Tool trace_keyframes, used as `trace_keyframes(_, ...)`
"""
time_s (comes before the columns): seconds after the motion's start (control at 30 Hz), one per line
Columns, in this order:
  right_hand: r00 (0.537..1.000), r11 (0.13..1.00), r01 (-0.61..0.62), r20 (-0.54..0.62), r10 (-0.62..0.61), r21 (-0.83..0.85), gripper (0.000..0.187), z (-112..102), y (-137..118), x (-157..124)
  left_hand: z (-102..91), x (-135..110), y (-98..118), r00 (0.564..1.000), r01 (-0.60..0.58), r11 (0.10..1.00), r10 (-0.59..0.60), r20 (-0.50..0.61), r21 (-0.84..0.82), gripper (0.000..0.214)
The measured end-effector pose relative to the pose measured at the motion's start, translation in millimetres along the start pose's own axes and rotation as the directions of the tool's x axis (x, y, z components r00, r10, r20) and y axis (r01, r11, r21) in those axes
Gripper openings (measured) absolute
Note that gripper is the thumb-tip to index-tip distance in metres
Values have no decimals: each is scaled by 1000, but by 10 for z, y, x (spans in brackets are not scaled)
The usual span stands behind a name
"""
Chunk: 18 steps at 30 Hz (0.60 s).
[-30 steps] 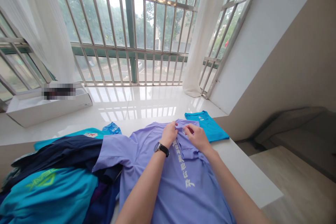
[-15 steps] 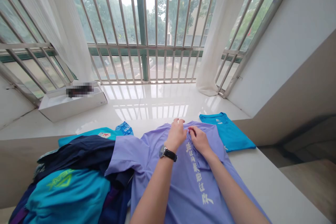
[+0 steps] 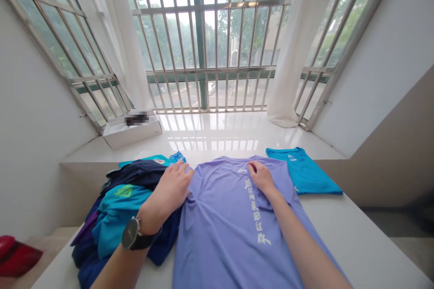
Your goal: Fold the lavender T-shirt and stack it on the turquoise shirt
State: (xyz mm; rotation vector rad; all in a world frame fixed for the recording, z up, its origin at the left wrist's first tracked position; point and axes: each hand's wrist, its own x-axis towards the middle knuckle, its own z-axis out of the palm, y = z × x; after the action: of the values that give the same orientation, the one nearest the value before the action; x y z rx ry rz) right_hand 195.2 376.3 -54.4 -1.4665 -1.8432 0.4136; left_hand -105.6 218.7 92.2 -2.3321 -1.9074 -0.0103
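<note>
A lavender T-shirt (image 3: 217, 216) lies spread out with white characters running down its front and its collar toward the window. Over its left shoulder and sleeve side is my left hand (image 3: 171, 187), a dark watch on the wrist, its fingers stretched out. That hand hides most of the left sleeve; whether it touches the cloth I cannot tell. My right hand (image 3: 261, 177) is closed, its fingertips pinched on the T-shirt just below the collar. Beneath my right forearm the right sleeve is folded inward, partly covered.
A heap of dark blue and turquoise clothes (image 3: 118, 203) lies at the left. To the right sits a folded blue T-shirt (image 3: 301, 174). An open white box (image 3: 132, 135) stands on the sill by the barred window (image 3: 217, 54). A red object (image 3: 16, 255) shows at lower left.
My left hand has moved left from the collar to the left shoulder of the T-shirt. My right hand stays near the collar. The camera view has shifted left.
</note>
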Motion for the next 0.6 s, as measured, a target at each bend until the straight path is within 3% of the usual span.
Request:
trace_keyframes(0.13, 1000, 1000, 27, 9, -27, -2, 29, -20, -15, -15, 154, -236, -343, 997, -7, 996, 1, 71, 90, 26)
trace_keyframes(0.3, 999, 999, 48, 20, -47, -17, 32, -24, -34, -22, 70, -303, -435, 997, -71, 990, 68, 27, 119, 25)
trace_keyframes(0.47, 998, 998, 54, 22, -53, -35, 33, -11, -36, -20, -88, -136, -204, 993, -39, 987, 56, -108, 157, 25)
trace_keyframes(0.6, 998, 997, 63, 25, -62, -45, 32, -11, -43, -17, -29, 135, 287, 974, -169, 984, 175, -147, 51, 21)
